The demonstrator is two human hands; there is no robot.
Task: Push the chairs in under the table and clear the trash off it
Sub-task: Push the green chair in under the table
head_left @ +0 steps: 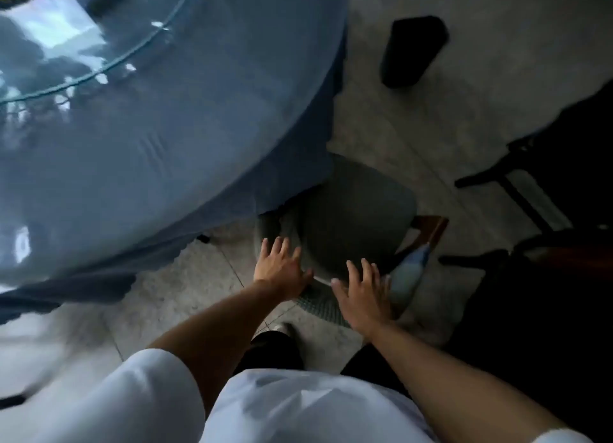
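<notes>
A round table (159, 150) under a blue cloth and a glass top fills the upper left. A chair (351, 210) with a grey-green cushioned seat stands at its edge, the seat partly under the hanging cloth. My left hand (282, 265) hovers with fingers spread over the near left edge of the chair. Over the near right part of the chair's back, my right hand (363, 295) is spread as well. Neither hand holds anything. The view is blurred, and I cannot tell whether the hands touch the chair.
A dark box-like object (413, 49) lies on the pale tiled floor at the upper right. Dark furniture with black legs (517, 190) stands on the right. A pale blue cloth (411, 270) hangs by the chair's right side. My foot (282, 331) is below the chair.
</notes>
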